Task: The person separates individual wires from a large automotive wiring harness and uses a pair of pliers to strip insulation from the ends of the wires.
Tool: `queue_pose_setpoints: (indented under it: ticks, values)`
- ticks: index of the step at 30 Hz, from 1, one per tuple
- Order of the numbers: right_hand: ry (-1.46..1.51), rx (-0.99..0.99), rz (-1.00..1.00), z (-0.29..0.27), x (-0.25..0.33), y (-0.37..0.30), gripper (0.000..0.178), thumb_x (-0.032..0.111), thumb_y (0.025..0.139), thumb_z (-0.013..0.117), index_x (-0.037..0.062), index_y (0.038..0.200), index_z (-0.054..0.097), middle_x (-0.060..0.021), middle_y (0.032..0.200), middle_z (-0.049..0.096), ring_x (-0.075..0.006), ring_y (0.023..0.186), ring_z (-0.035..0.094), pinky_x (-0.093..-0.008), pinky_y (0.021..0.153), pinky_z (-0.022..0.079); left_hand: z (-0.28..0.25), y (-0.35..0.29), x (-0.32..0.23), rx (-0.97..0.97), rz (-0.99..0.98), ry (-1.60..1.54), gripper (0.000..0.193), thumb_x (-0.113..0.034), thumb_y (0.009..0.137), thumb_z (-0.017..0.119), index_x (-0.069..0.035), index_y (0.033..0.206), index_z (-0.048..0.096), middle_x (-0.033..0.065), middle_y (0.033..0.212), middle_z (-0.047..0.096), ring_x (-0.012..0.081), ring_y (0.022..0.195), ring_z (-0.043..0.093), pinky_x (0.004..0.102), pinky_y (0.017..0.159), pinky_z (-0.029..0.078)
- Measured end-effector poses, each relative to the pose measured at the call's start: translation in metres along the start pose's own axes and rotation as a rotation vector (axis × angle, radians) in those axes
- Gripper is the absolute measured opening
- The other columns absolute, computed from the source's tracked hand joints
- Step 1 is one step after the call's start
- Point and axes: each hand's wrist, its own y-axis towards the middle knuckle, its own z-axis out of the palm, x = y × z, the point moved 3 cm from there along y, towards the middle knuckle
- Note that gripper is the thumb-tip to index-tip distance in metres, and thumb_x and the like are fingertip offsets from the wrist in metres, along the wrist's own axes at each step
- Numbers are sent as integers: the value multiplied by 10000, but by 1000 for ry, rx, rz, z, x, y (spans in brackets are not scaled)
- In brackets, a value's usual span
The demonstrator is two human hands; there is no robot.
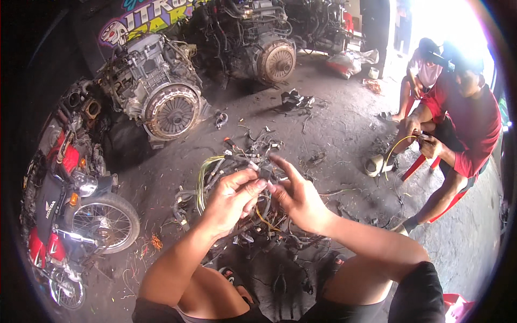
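Observation:
My left hand is closed, with thumb and fingers pinching a small dark plug connector in front of me. From the other side, my right hand has its thumb and index finger around the same connector, the index finger reaching past its far edge. Below both hands spreads a tangled wiring harness on the floor, with dark sleeved cables and several plugs. A bundle of yellow-green wires arches up beside my left hand. My fingers partly hide the connector.
Grimy engines with round clutch covers stand at the back. A red motorcycle is parked at left. On the right a person in a red shirt sits handling a yellow wire, with another person behind. Wire scraps litter the floor.

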Motion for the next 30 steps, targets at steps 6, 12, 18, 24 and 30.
queue_pose_setpoints:
  ticks: [6,12,18,24,30]
  values:
    - [252,40,115,-11,-13,6,273,251,1037,558,-14,991,606,-21,728,599,-89,657,541,-295,594,444,-16,-4,7,90,-21,58,128,-112,1006,576,-16,1061,640,-36,714,570,29,513,416,208,472,381]
    - [614,185,233,0,-3,-2,396,222,1052,520,45,1401,468,3,730,553,-39,564,439,-189,485,340,-33,20,36,-5,167,500,223,-107,923,600,-71,1120,699,-8,626,589,73,526,532,274,509,426]
    - [620,83,272,2,-1,-3,373,211,1030,567,86,1339,400,-61,735,610,-75,528,464,-208,460,339,-33,31,22,-20,434,585,419,-53,873,664,-114,1287,641,54,867,653,113,737,606,315,649,490]
    - [580,374,355,12,-1,-14,319,245,1022,584,49,1254,486,-88,793,657,-85,542,502,-223,482,394,-60,32,13,-132,226,625,519,-98,891,696,-164,1391,578,65,971,624,200,860,604,339,811,507]
    - [530,229,203,-6,-12,-5,314,202,1047,528,20,1296,473,-75,874,677,-63,574,501,-212,517,422,-38,5,20,175,73,1032,304,-236,932,641,-65,1183,667,151,1060,667,314,1028,643,400,908,503]
